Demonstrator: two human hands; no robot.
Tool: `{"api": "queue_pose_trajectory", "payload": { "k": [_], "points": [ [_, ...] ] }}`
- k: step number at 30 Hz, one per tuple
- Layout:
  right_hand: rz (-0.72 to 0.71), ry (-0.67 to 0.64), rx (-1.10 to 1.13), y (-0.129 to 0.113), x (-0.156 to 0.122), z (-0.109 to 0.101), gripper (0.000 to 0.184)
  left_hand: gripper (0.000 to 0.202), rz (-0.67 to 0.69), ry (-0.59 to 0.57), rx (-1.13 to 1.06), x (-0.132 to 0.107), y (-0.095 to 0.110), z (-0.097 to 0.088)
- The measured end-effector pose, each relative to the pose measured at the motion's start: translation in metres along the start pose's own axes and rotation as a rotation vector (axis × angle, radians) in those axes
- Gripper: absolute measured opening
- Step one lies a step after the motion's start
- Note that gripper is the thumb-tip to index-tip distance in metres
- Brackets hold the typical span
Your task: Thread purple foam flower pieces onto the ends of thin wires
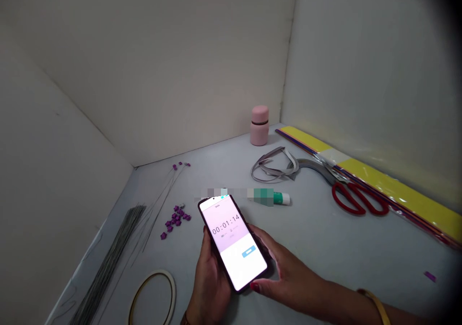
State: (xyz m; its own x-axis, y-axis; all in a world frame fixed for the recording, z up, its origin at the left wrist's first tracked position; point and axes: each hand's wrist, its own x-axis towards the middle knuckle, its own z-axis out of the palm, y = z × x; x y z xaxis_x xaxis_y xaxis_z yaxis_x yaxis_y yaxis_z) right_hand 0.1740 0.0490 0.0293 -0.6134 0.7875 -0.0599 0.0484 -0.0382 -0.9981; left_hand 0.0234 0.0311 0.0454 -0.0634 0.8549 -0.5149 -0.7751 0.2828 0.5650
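A smartphone (pixel 233 248), tilted with its lit screen toward me, shows a timer reading 00:01:14. My left hand (pixel 211 281) supports it from behind and along the left edge. Around the right edge go the fingers of my right hand (pixel 285 269), its thumb at the lower corner of the phone. Just beyond the phone lies a green and white tube (pixel 280 198), partly blurred out. Left of the phone are several small purple folded stars (pixel 176 215) in a loose group. Behind them, more small purple stars (pixel 175 167) sit at the ends of thin wires (pixel 164 195).
A bundle of grey wires (pixel 111 262) and a tape roll (pixel 172 289) lie at the left. Red-handled scissors (pixel 348 195), curled grey strips (pixel 270 171) and a pink bottle (pixel 259 128) stand or lie farther back. Packed paper strips (pixel 382 176) run along the right wall, near a purple scrap (pixel 429 276).
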Motion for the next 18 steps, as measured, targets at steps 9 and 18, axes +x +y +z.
{"api": "queue_pose_trajectory", "payload": {
  "k": [9, 18],
  "points": [
    [0.084, 0.052, -0.007, 0.0068, 0.0009, -0.0032, 0.073, 0.04, 0.047, -0.038, 0.013, 0.0007, -0.003, -0.0028],
    [0.08, 0.062, -0.012, 0.0094, 0.0024, -0.0031, 0.069, 0.038, 0.027, -0.052, 0.002, 0.0003, -0.0024, -0.0036]
  ]
}}
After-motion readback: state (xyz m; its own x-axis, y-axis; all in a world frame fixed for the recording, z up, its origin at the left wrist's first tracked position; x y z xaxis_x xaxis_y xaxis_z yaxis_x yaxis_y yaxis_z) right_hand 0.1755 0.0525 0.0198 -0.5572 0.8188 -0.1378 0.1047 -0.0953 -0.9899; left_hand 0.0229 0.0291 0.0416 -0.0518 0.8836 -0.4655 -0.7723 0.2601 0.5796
